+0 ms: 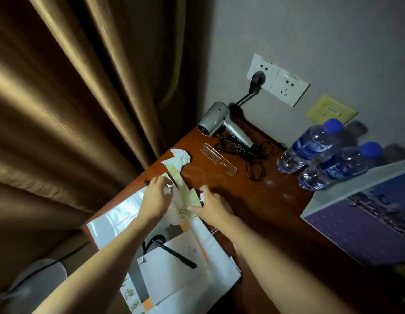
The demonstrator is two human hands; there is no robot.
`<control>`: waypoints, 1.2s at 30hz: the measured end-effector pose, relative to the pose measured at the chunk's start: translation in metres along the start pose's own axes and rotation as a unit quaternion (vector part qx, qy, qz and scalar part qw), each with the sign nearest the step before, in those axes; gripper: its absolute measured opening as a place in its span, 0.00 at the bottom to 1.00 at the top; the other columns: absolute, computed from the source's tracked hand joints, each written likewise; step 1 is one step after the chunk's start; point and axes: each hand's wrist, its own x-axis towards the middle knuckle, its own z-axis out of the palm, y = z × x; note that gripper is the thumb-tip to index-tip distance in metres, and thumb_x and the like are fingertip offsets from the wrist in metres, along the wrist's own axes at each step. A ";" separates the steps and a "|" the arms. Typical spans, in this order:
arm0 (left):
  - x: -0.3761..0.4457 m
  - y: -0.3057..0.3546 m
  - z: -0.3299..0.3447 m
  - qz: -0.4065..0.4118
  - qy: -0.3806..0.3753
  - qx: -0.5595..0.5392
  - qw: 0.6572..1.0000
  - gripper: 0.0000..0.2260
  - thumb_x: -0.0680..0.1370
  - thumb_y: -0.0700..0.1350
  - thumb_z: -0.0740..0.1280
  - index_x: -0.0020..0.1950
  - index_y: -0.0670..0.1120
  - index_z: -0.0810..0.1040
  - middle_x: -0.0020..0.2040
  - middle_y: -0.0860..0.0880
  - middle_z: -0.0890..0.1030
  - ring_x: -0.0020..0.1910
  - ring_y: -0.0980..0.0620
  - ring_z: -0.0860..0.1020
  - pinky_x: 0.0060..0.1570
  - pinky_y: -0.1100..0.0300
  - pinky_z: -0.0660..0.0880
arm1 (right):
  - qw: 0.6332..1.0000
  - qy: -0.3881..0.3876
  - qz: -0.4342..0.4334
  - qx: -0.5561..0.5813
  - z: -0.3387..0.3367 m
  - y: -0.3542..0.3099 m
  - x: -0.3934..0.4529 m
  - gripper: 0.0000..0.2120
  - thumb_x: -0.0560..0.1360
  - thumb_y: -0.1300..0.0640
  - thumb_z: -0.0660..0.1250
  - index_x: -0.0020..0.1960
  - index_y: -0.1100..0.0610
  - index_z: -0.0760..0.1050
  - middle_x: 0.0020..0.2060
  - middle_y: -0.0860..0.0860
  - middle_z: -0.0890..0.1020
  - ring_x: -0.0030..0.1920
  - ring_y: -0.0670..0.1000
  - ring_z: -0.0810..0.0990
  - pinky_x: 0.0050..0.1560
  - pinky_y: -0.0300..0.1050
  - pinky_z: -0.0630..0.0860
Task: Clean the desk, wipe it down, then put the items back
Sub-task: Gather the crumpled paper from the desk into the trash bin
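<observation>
Fingers of the left hand (156,194) curl down over the torn paper scraps (182,177), with a crumpled white bit pinched under the fingertips near the far left edge of the desk (253,200). The right hand (211,203) lies just beside it, palm down, its fingers spread and fairly straight, the fingertips pressing on the long yellowish strip of paper (188,200) that runs between the two hands. A ragged white piece of the scraps lies a little farther along the desk, toward the curtain (72,98).

Under both forearms a white paper bag (185,275) lies flat on the near part of the desk, and a black pen (174,253) rests on it. A second dark pen tip (147,182) pokes out just left of the left hand.

Farther back on the reddish-brown desk, a clear comb (218,159) lies apart from the hands. Behind it sits a silver hair dryer (219,123) with its black cord (249,155) bundled beside it; the plug goes into a white wall socket (277,79). Two water bottles (323,155) with blue caps stand side by side near the wall at the right. A white box with a purple picture (364,218) fills the right edge of the view.
</observation>
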 end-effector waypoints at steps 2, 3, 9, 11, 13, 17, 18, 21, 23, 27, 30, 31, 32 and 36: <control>-0.011 -0.011 0.001 0.001 -0.020 0.001 1.000 0.07 0.77 0.39 0.65 0.55 0.42 0.77 0.55 0.45 0.76 0.53 0.46 0.75 0.48 0.62 0.68 | 1.000 0.001 0.006 -0.016 0.009 -0.005 0.006 0.33 0.74 0.39 0.65 0.71 0.54 0.58 0.65 0.58 0.72 0.63 0.59 0.72 0.57 0.50 0.72; -0.016 -0.019 0.002 0.003 -0.027 -0.001 1.000 0.07 0.76 0.39 0.66 0.54 0.43 0.76 0.54 0.45 0.76 0.52 0.46 0.75 0.48 0.61 0.69 | 0.999 0.006 0.009 -0.031 0.013 -0.008 0.009 0.33 0.74 0.39 0.64 0.71 0.55 0.58 0.65 0.58 0.72 0.63 0.59 0.72 0.57 0.50 0.72; -0.031 -0.040 0.005 -0.036 -0.034 -0.021 0.999 0.05 0.76 0.44 0.68 0.50 0.46 0.76 0.48 0.51 0.74 0.46 0.50 0.75 0.44 0.64 0.67 | 0.998 0.039 0.023 -0.041 0.020 -0.023 0.016 0.30 0.77 0.46 0.64 0.72 0.58 0.60 0.70 0.58 0.66 0.65 0.58 0.71 0.57 0.47 0.72; -0.027 -0.038 0.004 -0.035 -0.035 -0.028 0.998 0.07 0.76 0.45 0.68 0.53 0.45 0.76 0.52 0.49 0.76 0.47 0.53 0.74 0.46 0.64 0.68 | 0.999 0.033 -0.006 -0.038 0.020 -0.026 0.015 0.24 0.78 0.52 0.63 0.71 0.57 0.62 0.72 0.56 0.62 0.66 0.58 0.70 0.57 0.46 0.71; -0.018 -0.032 0.000 -0.019 -0.018 -0.044 0.999 0.10 0.76 0.44 0.67 0.56 0.44 0.75 0.56 0.47 0.75 0.49 0.53 0.73 0.48 0.64 0.68 | 0.998 0.022 -0.031 -0.054 0.019 -0.025 0.012 0.19 0.79 0.56 0.61 0.69 0.57 0.64 0.72 0.54 0.62 0.65 0.58 0.70 0.53 0.44 0.71; 0.013 -0.011 -0.018 -0.004 0.037 -0.046 0.998 0.16 0.77 0.43 0.67 0.63 0.40 0.70 0.60 0.42 0.71 0.52 0.47 0.73 0.47 0.63 0.65 | 0.997 0.030 -0.028 -0.065 0.010 -0.019 0.007 0.14 0.78 0.56 0.62 0.63 0.56 0.66 0.63 0.55 0.74 0.60 0.57 0.74 0.53 0.48 0.74; 0.024 -0.007 -0.023 -0.007 0.049 -0.048 0.998 0.17 0.77 0.42 0.66 0.65 0.40 0.68 0.61 0.41 0.70 0.54 0.43 0.74 0.48 0.61 0.66 | 0.997 0.036 -0.019 -0.062 0.007 -0.018 0.005 0.13 0.77 0.57 0.62 0.61 0.55 0.66 0.59 0.56 0.77 0.57 0.58 0.76 0.52 0.49 0.75; 0.052 0.001 -0.029 -0.005 0.052 -0.042 0.998 0.21 0.78 0.40 0.64 0.70 0.45 0.66 0.65 0.41 0.68 0.59 0.39 0.74 0.55 0.50 0.71 | 0.998 0.058 -0.003 -0.038 -0.003 -0.012 0.002 0.16 0.78 0.59 0.60 0.65 0.53 0.65 0.58 0.57 0.79 0.57 0.60 0.77 0.52 0.49 0.75; 0.062 0.003 -0.026 -0.003 0.020 -0.033 0.999 0.24 0.78 0.39 0.62 0.73 0.47 0.63 0.68 0.42 0.67 0.62 0.40 0.73 0.57 0.52 0.72 | 0.997 0.079 0.013 -0.009 -0.010 -0.006 0.002 0.20 0.78 0.61 0.58 0.68 0.49 0.65 0.59 0.56 0.78 0.58 0.59 0.77 0.55 0.50 0.75; 0.070 0.000 -0.010 0.059 -0.047 -0.003 0.997 0.31 0.76 0.37 0.65 0.76 0.50 0.58 0.71 0.42 0.63 0.63 0.39 0.72 0.57 0.49 0.72 | 0.989 0.120 0.080 -0.026 -0.019 0.008 0.003 0.18 0.80 0.55 0.56 0.70 0.54 0.66 0.60 0.57 0.78 0.60 0.58 0.76 0.56 0.51 0.73; 0.075 -0.001 0.001 0.090 -0.082 0.017 0.992 0.32 0.76 0.40 0.66 0.77 0.50 0.56 0.75 0.43 0.59 0.69 0.39 0.67 0.60 0.50 0.70 | 0.982 0.158 0.083 -0.062 -0.021 0.015 0.001 0.20 0.80 0.46 0.55 0.64 0.58 0.69 0.55 0.58 0.80 0.56 0.60 0.78 0.52 0.51 0.74; 0.077 0.000 0.005 0.091 -0.093 0.025 0.991 0.32 0.77 0.41 0.66 0.77 0.51 0.56 0.75 0.43 0.57 0.70 0.40 0.65 0.61 0.51 0.70 | 0.981 0.155 0.085 -0.075 -0.021 0.017 0.000 0.23 0.79 0.42 0.54 0.63 0.58 0.70 0.54 0.58 0.80 0.55 0.60 0.78 0.51 0.51 0.74; 0.078 0.000 0.008 0.089 -0.105 0.038 0.990 0.32 0.77 0.42 0.66 0.77 0.52 0.55 0.76 0.43 0.57 0.71 0.40 0.64 0.62 0.52 0.69 | 0.981 0.144 0.092 -0.088 -0.021 0.019 0.000 0.26 0.79 0.38 0.52 0.63 0.58 0.70 0.54 0.58 0.80 0.56 0.60 0.78 0.52 0.51 0.73; 0.085 0.000 0.013 0.063 -0.145 0.072 0.985 0.31 0.76 0.45 0.67 0.76 0.52 0.57 0.73 0.42 0.59 0.69 0.39 0.65 0.63 0.51 0.68 | 0.979 0.129 0.118 -0.106 -0.020 0.024 0.002 0.29 0.79 0.37 0.46 0.58 0.57 0.75 0.52 0.56 0.81 0.55 0.57 0.79 0.50 0.49 0.72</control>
